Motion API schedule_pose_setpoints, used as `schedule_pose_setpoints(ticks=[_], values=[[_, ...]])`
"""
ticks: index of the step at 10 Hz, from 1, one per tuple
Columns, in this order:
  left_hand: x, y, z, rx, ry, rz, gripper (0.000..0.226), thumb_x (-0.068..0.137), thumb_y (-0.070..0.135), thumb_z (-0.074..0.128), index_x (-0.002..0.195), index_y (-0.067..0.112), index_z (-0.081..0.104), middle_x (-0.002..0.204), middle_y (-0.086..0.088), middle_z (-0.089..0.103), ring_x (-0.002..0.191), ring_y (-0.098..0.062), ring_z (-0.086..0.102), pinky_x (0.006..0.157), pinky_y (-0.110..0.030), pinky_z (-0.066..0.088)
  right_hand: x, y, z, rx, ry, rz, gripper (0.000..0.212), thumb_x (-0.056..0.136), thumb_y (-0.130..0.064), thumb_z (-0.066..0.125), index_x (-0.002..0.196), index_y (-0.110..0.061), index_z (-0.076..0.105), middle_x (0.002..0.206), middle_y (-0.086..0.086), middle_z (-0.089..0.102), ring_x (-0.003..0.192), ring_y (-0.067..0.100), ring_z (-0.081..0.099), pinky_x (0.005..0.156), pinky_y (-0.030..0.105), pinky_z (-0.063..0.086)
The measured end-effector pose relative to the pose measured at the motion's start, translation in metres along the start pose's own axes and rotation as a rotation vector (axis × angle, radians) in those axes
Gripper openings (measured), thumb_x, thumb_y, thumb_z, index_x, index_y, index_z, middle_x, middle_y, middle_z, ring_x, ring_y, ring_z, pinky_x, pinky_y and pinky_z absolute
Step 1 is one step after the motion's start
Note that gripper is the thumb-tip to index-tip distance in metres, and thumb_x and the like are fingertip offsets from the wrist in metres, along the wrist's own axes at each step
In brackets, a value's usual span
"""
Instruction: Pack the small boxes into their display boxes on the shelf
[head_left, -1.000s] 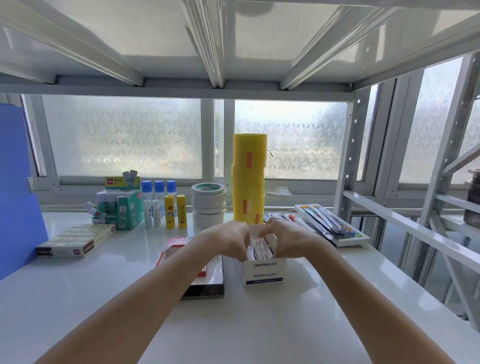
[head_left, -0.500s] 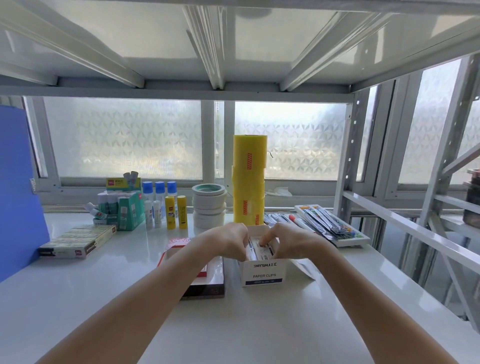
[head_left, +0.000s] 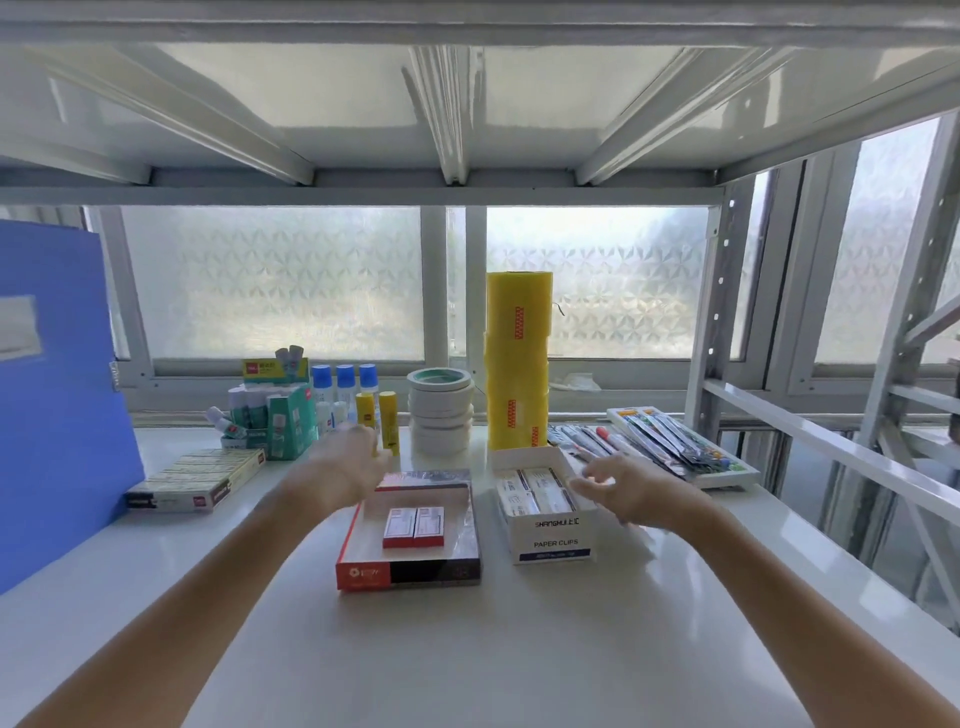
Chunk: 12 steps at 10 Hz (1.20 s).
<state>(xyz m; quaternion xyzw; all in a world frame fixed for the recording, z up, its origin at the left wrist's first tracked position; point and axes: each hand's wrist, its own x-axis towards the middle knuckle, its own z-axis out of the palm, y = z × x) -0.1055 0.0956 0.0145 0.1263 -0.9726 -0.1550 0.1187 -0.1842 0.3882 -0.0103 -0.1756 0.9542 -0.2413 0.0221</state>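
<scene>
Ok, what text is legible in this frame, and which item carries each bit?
"SHANGHUI" with further unclear characters: front of the white display box.
"PAPER CLIPS": same front, lower down.
Orange-and-black tray: logo only, too blurred.
Red small boxes, green glue box, flat staple carton: print too small to read.

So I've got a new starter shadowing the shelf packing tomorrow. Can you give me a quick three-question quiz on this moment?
1. True or false: the white paper clips display box stands right of the red tray.
2. How many small red boxes lie in the red tray?
3. Which hand is beside the paper clips display box: (a) the left hand, (b) the right hand, (c) neither?

Key
1. True.
2. Two, side by side.
3. (b). The right hand is open beside the box's right edge and holds nothing; the left hand, blurred, is over the tray's far left corner.
</scene>
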Motion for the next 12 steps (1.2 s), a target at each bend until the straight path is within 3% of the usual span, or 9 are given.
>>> schedule_pose_setpoints(ticks=[1, 2, 3, 4, 7, 9, 10, 11, 12], values=[[-0.013, -0.024, 0.004, 0.057, -0.126, -0.137, 0.044, 0.098, 0.043, 0.042, 0.11, 0.008, 0.066, 0.099, -0.008, 0.067, 0.086, -0.019, 0.063, 0.072, -0.027, 0.05, -0.007, -0.008, 0.007, 0.135, 0.005, 0.028, 0.034, 0.096, -0.026, 0.05, 0.092, 0.004, 0.065, 0.081, 0.012, 0.064, 0.052, 0.015, 0.047, 0.053, 0.026, 0.04], [-0.023, -0.031, 0.018, -0.038, -0.232, -0.177, 0.033, 0.098, 0.035, 0.046, 0.101, 0.009, 0.065, 0.076, -0.003, 0.062, 0.066, -0.014, 0.058, 0.056, -0.024, 0.046, -0.011, -0.015, 0.013, 0.186, 0.066, 0.018, 0.032, 0.094, -0.018, 0.051, 0.099, 0.008, 0.068, 0.082, 0.018, 0.068, 0.045, 0.012, 0.046, 0.046, 0.023, 0.039], [-0.022, -0.039, 0.031, -0.103, -0.18, -0.17, 0.029, 0.097, 0.023, 0.048, 0.112, 0.009, 0.068, 0.103, -0.011, 0.07, 0.082, -0.018, 0.059, 0.078, -0.031, 0.053, -0.012, -0.024, 0.022, 0.165, 0.095, -0.002, 0.032, 0.093, -0.019, 0.052, 0.096, 0.008, 0.07, 0.07, 0.009, 0.067, 0.038, 0.008, 0.046, 0.043, 0.019, 0.038], [-0.02, -0.044, 0.035, -0.125, -0.112, -0.15, 0.032, 0.098, 0.024, 0.046, 0.112, 0.009, 0.07, 0.105, -0.01, 0.071, 0.083, -0.018, 0.06, 0.075, -0.03, 0.05, -0.011, -0.028, 0.03, 0.217, 0.125, -0.002, 0.03, 0.092, -0.019, 0.053, 0.09, 0.004, 0.072, 0.083, 0.015, 0.076, 0.036, 0.007, 0.05, 0.042, 0.02, 0.041], [-0.015, -0.053, 0.041, -0.113, -0.062, -0.123, 0.035, 0.1, 0.027, 0.041, 0.112, 0.011, 0.069, 0.102, -0.008, 0.071, 0.091, -0.02, 0.066, 0.066, -0.026, 0.046, -0.013, -0.03, 0.036, 0.269, 0.157, -0.064, 0.026, 0.09, -0.016, 0.054, 0.088, -0.001, 0.074, 0.084, 0.02, 0.076, 0.039, 0.015, 0.054, 0.04, 0.026, 0.046], [-0.016, -0.052, 0.038, -0.152, -0.078, -0.128, 0.038, 0.099, 0.032, 0.043, 0.124, 0.012, 0.065, 0.117, -0.009, 0.068, 0.1, -0.019, 0.063, 0.084, -0.029, 0.051, -0.014, -0.03, 0.036, 0.255, 0.155, -0.038, 0.026, 0.093, -0.025, 0.055, 0.097, -0.009, 0.075, 0.097, 0.007, 0.076, 0.049, 0.014, 0.057, 0.047, 0.026, 0.046], [-0.018, -0.058, 0.03, -0.237, -0.081, -0.175, 0.045, 0.095, 0.045, 0.048, 0.129, 0.017, 0.061, 0.128, -0.01, 0.064, 0.112, -0.024, 0.061, 0.098, -0.036, 0.05, -0.015, -0.024, 0.033, 0.122, 0.241, -0.047, 0.031, 0.093, -0.036, 0.054, 0.105, -0.015, 0.073, 0.113, 0.003, 0.072, 0.082, 0.015, 0.063, 0.072, 0.028, 0.046], [-0.022, -0.063, 0.022, -0.159, 0.044, -0.096, 0.042, 0.093, 0.04, 0.054, 0.128, 0.017, 0.062, 0.122, -0.008, 0.068, 0.106, -0.021, 0.064, 0.095, -0.033, 0.051, -0.019, -0.019, 0.026, 0.023, 0.349, -0.041, 0.029, 0.092, -0.037, 0.055, 0.102, -0.018, 0.074, 0.113, 0.0, 0.073, 0.102, 0.019, 0.066, 0.079, 0.03, 0.045], [-0.028, -0.062, 0.007, -0.131, 0.196, 0.076, 0.036, 0.091, 0.026, 0.062, 0.123, 0.01, 0.065, 0.111, -0.007, 0.071, 0.09, -0.014, 0.063, 0.086, -0.027, 0.053, -0.028, -0.02, 0.018, -0.032, 0.516, -0.07, 0.024, 0.09, -0.031, 0.058, 0.097, -0.016, 0.076, 0.093, 0.001, 0.075, 0.084, 0.018, 0.065, 0.071, 0.029, 0.045]])
